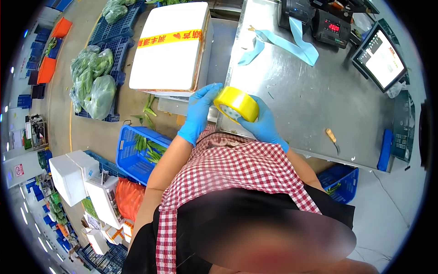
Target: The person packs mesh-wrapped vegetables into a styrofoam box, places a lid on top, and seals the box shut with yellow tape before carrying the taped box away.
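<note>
Both my hands wear blue gloves and meet at a roll of yellow tape (238,101) over the near left corner of the metal table (292,100). My right hand (263,122) grips the roll from its right side, thumb at the core. On the roll's left side, my left hand (200,109) has its fingers pinched together at the tape's edge; whether they hold the tape's end is too small to tell. Just beyond my left hand stands a white foam box (166,64) with a yellow printed strip of tape across its lid.
Light blue strips (287,43), a scale with red digits (332,28), a screen (379,57) and a hooked tool with a wooden handle (331,135) are on the table. Left are bagged greens (100,96), a blue basket (132,155) and foam boxes (68,178).
</note>
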The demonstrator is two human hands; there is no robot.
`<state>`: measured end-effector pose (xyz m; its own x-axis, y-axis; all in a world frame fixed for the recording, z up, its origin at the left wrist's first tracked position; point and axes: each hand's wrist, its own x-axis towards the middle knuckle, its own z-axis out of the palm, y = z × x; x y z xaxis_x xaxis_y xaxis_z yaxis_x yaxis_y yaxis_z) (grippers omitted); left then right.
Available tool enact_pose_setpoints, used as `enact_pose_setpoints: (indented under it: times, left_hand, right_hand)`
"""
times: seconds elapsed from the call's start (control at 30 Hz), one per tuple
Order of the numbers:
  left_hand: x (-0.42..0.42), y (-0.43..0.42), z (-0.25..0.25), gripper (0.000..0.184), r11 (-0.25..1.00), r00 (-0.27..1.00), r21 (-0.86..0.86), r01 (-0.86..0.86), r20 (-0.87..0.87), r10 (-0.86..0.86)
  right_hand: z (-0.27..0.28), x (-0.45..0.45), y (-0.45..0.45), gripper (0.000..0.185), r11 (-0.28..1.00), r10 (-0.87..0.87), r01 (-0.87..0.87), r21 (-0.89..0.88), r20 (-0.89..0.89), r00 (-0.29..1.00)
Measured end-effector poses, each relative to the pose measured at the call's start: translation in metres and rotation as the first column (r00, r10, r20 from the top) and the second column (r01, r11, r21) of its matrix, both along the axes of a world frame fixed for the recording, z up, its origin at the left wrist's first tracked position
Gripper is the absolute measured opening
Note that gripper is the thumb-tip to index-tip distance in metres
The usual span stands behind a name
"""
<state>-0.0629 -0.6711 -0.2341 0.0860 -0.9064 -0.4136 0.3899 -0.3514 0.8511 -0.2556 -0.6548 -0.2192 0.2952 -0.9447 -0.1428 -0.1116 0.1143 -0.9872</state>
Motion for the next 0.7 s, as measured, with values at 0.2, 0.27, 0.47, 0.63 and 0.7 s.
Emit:
enact_pose_setpoints:
  times: [0.2, 0.27, 0.47, 0.63, 0.7]
  left_hand:
    - [-0.009, 0.005, -0.012, 0.023, 0.978, 0.962, -0.210, -0.008, 0.264, 0.064]
    - [-0.004, 0.004, -0.008, 0.022, 0.981, 0.958, -0.194, -0.017, 0.276, 0.072]
    - [0.012, 0.009, 0.015, 0.052, 0.992, 0.998, 0.119, 0.029, 0.059, -0.036]
    - [0.007, 0.015, -0.003, 0.100, 0.807, 0.942, 0.491, 0.329, -0.235, -0.241]
    - [0.003, 0.023, -0.003, 0.100, 0.835, 0.901, 0.385, 0.394, -0.343, -0.267]
  right_hand:
    - [0.005, -0.016, 0.010, 0.054, 0.997, 0.000, -0.002, -0.078, -0.028, 1.000]
    - [0.005, -0.021, 0.010, 0.055, 0.988, 0.065, -0.072, -0.134, -0.059, 0.996]
    - [0.000, -0.047, 0.020, 0.055, 0.991, 0.090, -0.085, -0.102, 0.045, 0.995]
    - [0.007, -0.041, 0.018, 0.054, 0.978, 0.129, -0.117, -0.173, 0.057, 0.990]
    - [0.003, -0.040, 0.021, 0.057, 0.982, 0.116, -0.103, -0.157, 0.075, 0.990]
